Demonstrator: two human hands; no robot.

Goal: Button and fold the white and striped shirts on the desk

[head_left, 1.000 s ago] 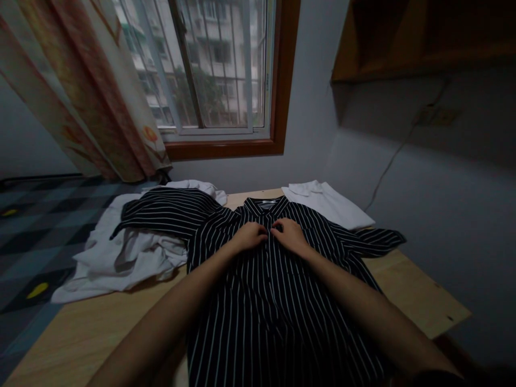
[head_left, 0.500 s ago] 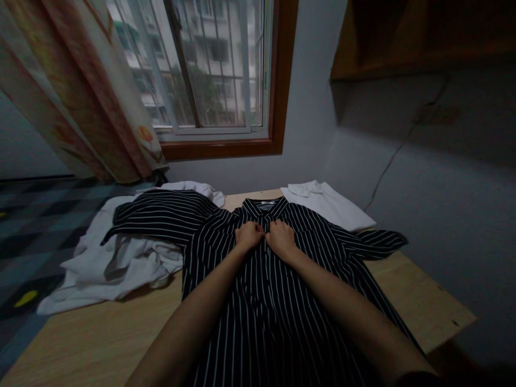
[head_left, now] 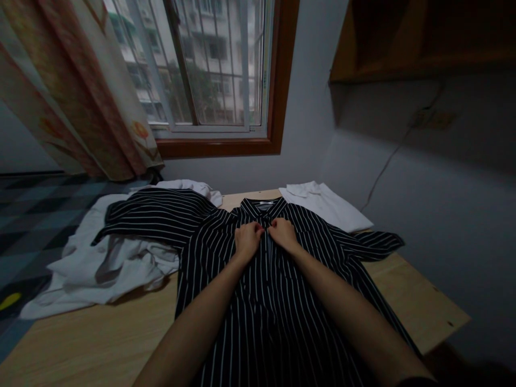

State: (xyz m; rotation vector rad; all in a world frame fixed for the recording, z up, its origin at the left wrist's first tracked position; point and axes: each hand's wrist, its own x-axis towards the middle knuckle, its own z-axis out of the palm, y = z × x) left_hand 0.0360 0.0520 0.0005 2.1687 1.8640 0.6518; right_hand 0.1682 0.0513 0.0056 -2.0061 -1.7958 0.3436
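Observation:
A black shirt with thin white stripes (head_left: 266, 306) lies face up and spread out on a light wooden table (head_left: 97, 333), collar pointing away from me. My left hand (head_left: 247, 238) and my right hand (head_left: 282, 233) meet at the front placket just below the collar. Both have curled fingers pinching the fabric edges on either side of the opening. The shirt's left sleeve lies over a heap of white clothes; its right sleeve (head_left: 374, 243) reaches toward the wall.
A crumpled heap of white garments (head_left: 100, 263) lies at the table's left. A folded white shirt (head_left: 326, 207) sits at the back right by the wall. Behind are a window (head_left: 209, 70), a patterned curtain (head_left: 72, 91) and a wooden shelf (head_left: 419, 43).
Both hands have stayed at the placket below the collar, closing in slightly toward each other. The view has drifted a little to the right.

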